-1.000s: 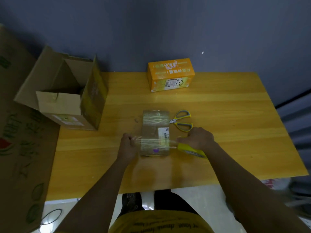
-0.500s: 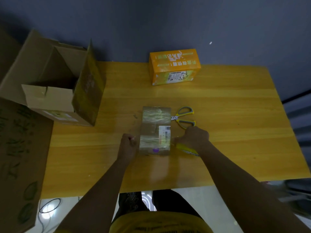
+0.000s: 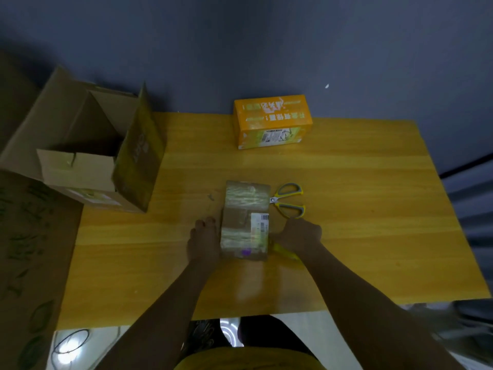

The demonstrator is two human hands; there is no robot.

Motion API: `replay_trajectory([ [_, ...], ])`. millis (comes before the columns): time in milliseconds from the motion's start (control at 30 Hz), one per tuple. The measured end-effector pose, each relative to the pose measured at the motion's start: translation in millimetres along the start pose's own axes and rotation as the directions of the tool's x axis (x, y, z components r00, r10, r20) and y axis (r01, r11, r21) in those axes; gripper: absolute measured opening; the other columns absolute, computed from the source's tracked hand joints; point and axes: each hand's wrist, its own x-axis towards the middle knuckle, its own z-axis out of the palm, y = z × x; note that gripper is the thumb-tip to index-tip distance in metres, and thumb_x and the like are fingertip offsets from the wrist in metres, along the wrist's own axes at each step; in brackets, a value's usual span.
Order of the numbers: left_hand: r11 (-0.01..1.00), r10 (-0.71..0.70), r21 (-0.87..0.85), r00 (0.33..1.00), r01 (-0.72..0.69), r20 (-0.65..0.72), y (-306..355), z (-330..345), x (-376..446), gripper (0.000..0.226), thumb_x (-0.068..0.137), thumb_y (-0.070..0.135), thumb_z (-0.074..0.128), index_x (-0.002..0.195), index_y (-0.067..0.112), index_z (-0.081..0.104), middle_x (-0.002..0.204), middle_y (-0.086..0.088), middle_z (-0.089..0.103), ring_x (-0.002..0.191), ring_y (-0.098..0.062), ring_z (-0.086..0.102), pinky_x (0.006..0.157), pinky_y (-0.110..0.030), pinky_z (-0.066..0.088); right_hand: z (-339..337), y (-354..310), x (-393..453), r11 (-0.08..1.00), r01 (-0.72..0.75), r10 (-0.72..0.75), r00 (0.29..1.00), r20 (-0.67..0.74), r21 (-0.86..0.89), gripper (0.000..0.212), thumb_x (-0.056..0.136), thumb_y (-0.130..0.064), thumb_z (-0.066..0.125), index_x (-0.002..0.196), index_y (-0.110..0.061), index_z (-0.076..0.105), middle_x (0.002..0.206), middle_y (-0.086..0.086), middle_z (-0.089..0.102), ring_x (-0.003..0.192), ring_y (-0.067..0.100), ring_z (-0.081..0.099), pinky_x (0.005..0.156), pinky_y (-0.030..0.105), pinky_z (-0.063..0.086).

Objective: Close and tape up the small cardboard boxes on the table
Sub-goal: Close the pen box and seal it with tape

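Observation:
A small brown cardboard box (image 3: 245, 220) lies closed in the middle of the wooden table (image 3: 373, 209), with clear tape bands across its top and a white barcode label. My left hand (image 3: 204, 241) presses against the box's left side, fingers fairly straight. My right hand (image 3: 300, 233) is at the box's right side and grips a yellow tape dispenser (image 3: 285, 251), mostly hidden under the hand. An orange printed box (image 3: 272, 121) stands closed at the table's back edge.
Yellow-handled scissors (image 3: 288, 200) lie just right of the brown box, behind my right hand. A large open carton (image 3: 88, 150) sits on the table's left end, flaps up. Flat printed cardboard (image 3: 29, 249) leans at the far left. A dark wall runs behind the table.
A second ago a strip of tape was stretched over the box between both hands. Now the strip lies on the box and both hands have closed in against its sides.

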Motion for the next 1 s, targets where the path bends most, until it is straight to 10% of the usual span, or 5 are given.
replay_trajectory([
  [367, 0.982, -0.177, -0.004, 0.936, 0.187, 0.305, 68, 31, -30, 0.146, 0.062, 0.081, 0.062, 0.142, 0.001, -0.030, 0.151, -0.018, -0.032, 0.143, -0.041, -0.019, 0.111, -0.062, 0.007, -4, 13, -3, 0.991, 0.130, -0.129, 0.992, 0.007, -0.018, 0.060, 0.086, -0.073, 0.038, 0.081, -0.016, 0.056, 0.094, 0.003, 0.064, 0.091, 0.023, 0.060, 0.083, 0.039, 0.037],
  [533, 0.972, -0.230, 0.011, 0.951, 0.233, 0.206, 77, 28, -30, 0.138, 0.069, 0.076, 0.061, 0.144, -0.001, -0.025, 0.154, -0.019, -0.022, 0.145, -0.038, -0.006, 0.111, -0.060, 0.017, -9, 58, -9, 0.943, 0.204, -0.224, 0.974, 0.046, 0.265, 0.066, 0.084, -0.077, 0.039, 0.097, -0.019, 0.067, 0.090, 0.003, 0.064, 0.089, 0.024, 0.060, 0.071, 0.034, 0.042],
  [700, 0.909, 0.071, -0.414, 0.962, 0.046, 0.262, 26, 3, -22, 0.124, 0.076, 0.059, 0.070, 0.150, 0.015, -0.019, 0.159, -0.009, -0.003, 0.144, -0.035, 0.013, 0.110, -0.051, 0.031, -22, 58, -36, 0.594, 0.328, -0.354, 0.927, -0.128, 0.735, 0.034, 0.088, -0.046, 0.064, 0.102, -0.016, 0.068, 0.106, 0.003, 0.066, 0.085, 0.003, 0.061, 0.074, 0.028, 0.049],
  [867, 0.672, 0.234, -0.738, 0.927, 0.064, 0.294, -16, -14, -24, 0.104, 0.085, 0.041, 0.067, 0.151, 0.032, -0.013, 0.158, 0.002, 0.020, 0.139, -0.021, 0.033, 0.105, -0.037, 0.040, -75, -3, -55, 0.646, 0.580, -0.572, 0.798, -0.189, 0.496, 0.030, 0.080, -0.061, 0.064, 0.086, -0.032, 0.066, 0.081, -0.012, 0.065, 0.067, -0.003, 0.057, 0.057, 0.025, 0.041],
  [1000, 0.793, 0.435, -0.463, 0.900, -0.396, -0.024, -33, -30, -21, 0.100, 0.083, 0.037, 0.071, 0.153, 0.026, 0.000, 0.161, 0.000, 0.003, 0.148, -0.016, 0.006, 0.116, -0.036, 0.022, -95, -52, -63, 0.699, 0.613, -0.606, 0.781, -0.151, 0.367, 0.044, 0.077, -0.062, 0.067, 0.074, -0.019, 0.065, 0.076, 0.004, 0.060, 0.070, 0.015, 0.058, 0.058, 0.035, 0.043],
])
